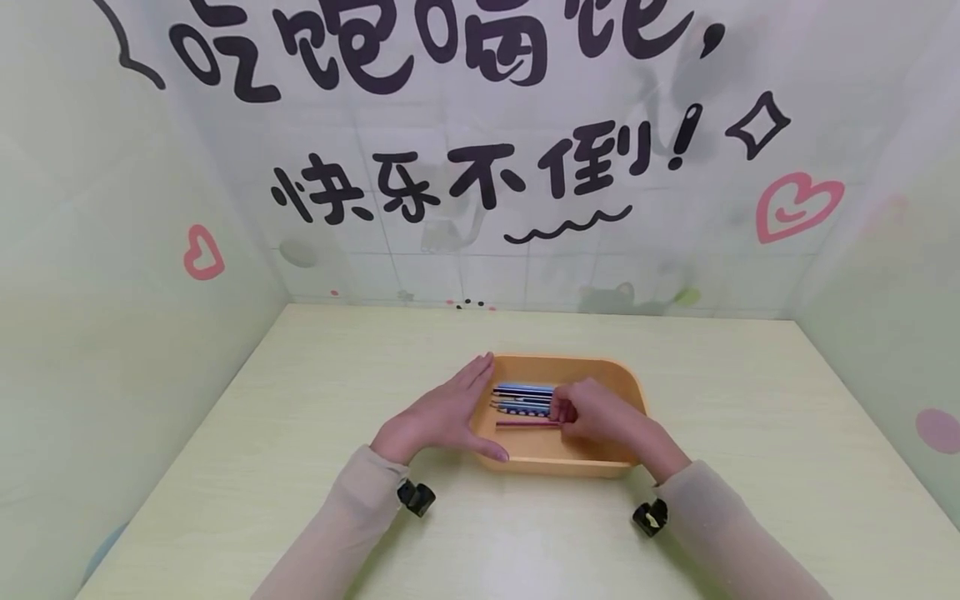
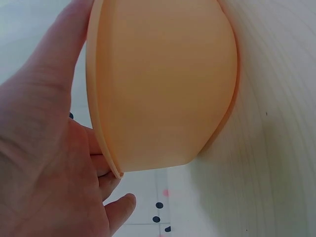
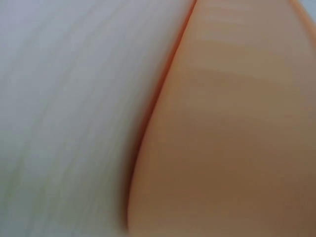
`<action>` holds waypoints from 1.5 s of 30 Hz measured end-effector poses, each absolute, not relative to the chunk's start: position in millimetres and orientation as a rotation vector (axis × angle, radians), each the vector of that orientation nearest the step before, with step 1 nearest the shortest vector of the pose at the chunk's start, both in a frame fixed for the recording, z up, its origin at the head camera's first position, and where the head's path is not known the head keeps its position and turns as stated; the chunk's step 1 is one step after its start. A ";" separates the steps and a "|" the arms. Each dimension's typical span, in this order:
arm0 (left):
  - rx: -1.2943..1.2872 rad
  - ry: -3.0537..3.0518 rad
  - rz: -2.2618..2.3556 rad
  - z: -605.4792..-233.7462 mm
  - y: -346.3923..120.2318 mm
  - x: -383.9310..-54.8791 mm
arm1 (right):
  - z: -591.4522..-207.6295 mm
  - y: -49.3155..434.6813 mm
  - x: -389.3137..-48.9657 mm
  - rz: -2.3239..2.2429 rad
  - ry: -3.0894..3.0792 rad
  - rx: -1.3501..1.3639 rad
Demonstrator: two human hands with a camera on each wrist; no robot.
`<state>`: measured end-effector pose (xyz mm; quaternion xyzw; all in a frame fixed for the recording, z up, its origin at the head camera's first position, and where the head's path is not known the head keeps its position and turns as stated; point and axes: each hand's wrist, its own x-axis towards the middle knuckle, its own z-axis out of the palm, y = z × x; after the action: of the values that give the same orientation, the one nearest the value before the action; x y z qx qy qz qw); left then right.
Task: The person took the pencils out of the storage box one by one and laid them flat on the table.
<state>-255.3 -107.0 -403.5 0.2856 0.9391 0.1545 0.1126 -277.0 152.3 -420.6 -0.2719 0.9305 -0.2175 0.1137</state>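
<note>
right grip (image 1: 596,408) pinches the red pencil (image 1: 521,424), which juts out leftward.

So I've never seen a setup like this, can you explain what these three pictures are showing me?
There's no robot here, just a person's left hand and right hand, both bare. The wide picture comes from a camera on the head, looking forward and down. The other two come from cameras on the wrists; the small black blocks there are probably those. The left wrist picture shows the left hand at one end of an orange tray. The right wrist picture is blurry and shows only tray and table. The tray sits on the table. In it lie a row of mostly blue pencils and, a little apart, one red pencil. The left hand rests against the tray's left end; the right hand seems to pinch the red pencil.
</note>
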 end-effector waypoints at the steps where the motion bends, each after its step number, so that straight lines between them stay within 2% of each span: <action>1: 0.838 2.756 0.453 -403.1 -106.8 -255.1 | -420.1 153.6 -276.4 -0.657 2.722 -0.808; 21: 0.781 2.738 0.470 -401.8 -106.5 -253.2 | -393.3 163.8 -262.6 -0.829 2.672 -0.999; 35: 0.776 2.765 0.429 -401.0 -106.6 -252.1 | -357.8 178.7 -253.5 -0.884 2.723 -0.944; 45: 0.769 2.767 0.428 -397.2 -111.5 -248.4 | -335.9 205.9 -256.4 -0.842 2.857 -0.931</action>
<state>-248.4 -111.5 -397.2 0.2629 0.9462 0.1463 0.1188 -256.4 205.9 -335.9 -0.2984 0.9155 -0.2698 0.0105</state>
